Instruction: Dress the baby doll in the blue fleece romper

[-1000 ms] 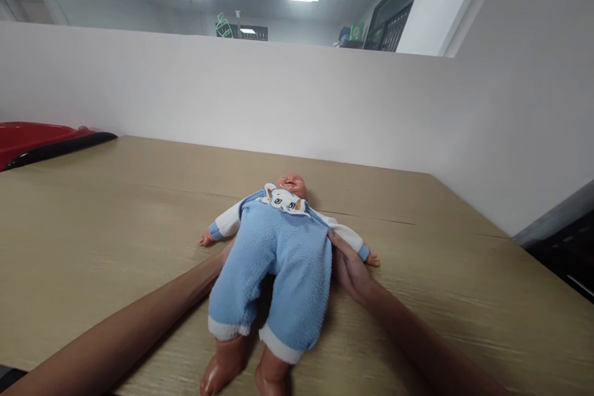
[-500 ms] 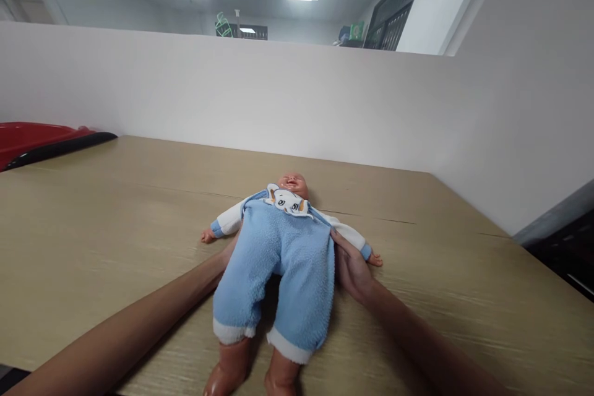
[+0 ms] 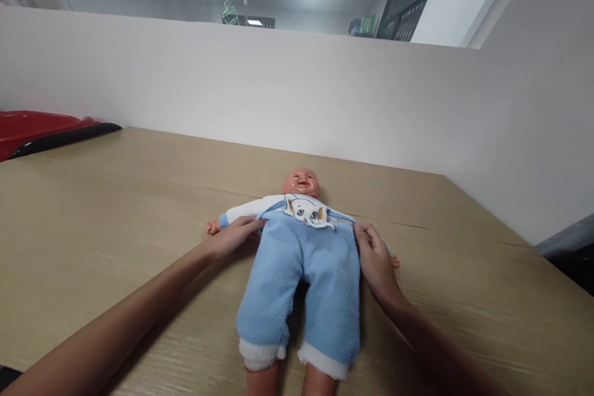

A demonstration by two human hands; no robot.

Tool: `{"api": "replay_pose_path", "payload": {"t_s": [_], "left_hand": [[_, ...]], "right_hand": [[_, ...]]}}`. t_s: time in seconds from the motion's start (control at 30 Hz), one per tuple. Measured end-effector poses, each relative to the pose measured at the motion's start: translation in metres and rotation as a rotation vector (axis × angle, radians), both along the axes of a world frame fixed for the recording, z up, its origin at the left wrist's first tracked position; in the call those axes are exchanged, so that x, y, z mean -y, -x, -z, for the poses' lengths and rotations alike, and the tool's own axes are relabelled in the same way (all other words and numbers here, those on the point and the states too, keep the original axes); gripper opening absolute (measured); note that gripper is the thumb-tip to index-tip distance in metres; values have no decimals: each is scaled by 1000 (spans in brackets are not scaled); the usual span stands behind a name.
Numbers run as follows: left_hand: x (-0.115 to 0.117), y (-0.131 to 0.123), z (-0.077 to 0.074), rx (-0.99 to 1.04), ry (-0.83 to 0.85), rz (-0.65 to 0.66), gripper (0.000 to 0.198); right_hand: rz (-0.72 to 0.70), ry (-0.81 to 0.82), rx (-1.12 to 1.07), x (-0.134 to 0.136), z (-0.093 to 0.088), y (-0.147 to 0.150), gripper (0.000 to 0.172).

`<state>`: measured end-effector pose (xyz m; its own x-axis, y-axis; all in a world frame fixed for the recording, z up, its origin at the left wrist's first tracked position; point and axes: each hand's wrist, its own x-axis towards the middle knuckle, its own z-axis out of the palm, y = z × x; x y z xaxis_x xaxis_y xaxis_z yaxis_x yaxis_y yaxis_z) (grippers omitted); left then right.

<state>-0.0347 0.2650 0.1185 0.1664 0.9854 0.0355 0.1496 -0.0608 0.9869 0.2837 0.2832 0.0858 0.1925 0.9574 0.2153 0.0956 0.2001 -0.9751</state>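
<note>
A baby doll [image 3: 301, 182] lies on its back, head toward the wall, arms spread. It wears light blue fleece overalls [image 3: 278, 266] with white cuffs and a white animal-face bib over a white top. At the left side of the overalls' waist, my left hand [image 3: 236, 236] has its fingertips closed on the cloth edge. My right hand [image 3: 374, 253] grips the opposite edge, its fingers bent over the fabric below the doll's arm. The doll's feet are cut off by the bottom of the view.
The doll rests on a wooden table [image 3: 139, 210]. A red tub [image 3: 37, 127] with a black rim stands at the far left. Behind the table rises a white wall [image 3: 278, 86], with glass above it.
My left hand has come up from beside the doll's body into view at the waist. The doll's face now shows more fully, and its overalls sit farther right in view.
</note>
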Motion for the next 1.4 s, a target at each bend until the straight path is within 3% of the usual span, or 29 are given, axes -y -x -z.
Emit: {"api": "replay_pose_path", "payload": {"t_s": [0.07,0.17,0.3,0.43,0.5,0.6,0.67,0.77,0.9,1.07,1.23,1.33,1.4], "left_hand": [[-1,6,-2,-114,-19,31,35],[0,8,-2,-104,-71,15,37],[2,-2,1,28,-111,-19,39],[5,-13,6,102,-129,-23,36],[7,-15,10,143,-148,-39,34],[9,-17,15,191,-189,-105,32],[10,-17,19,182,-217,-153,31],[11,-17,21,112,-248,-201,30],[13,-16,19,42,-283,-175,31],[18,-20,23,-53,-436,-250,23],[23,-23,30,-14,-612,-302,19],[18,-20,24,116,-547,-431,19],[11,-17,17,229,-460,-451,21]], "right_hand": [[3,-29,71,-6,0,-5,30],[51,-58,144,-13,-7,-6,26],[80,-259,370,-17,-46,14,26],[-336,-400,512,-36,-101,66,11],[-549,-389,605,-59,-115,98,13],[-882,-358,818,-101,-110,143,17],[-1123,-370,942,-124,-98,169,31],[-1296,-365,1069,-139,-83,193,41],[-1242,-395,1087,-135,-90,192,24],[-1078,-407,862,-127,-111,155,42],[-1032,-357,786,-124,-101,134,41],[-1078,-385,778,-118,-93,136,40],[-1105,-415,744,-112,-90,139,36]]}}
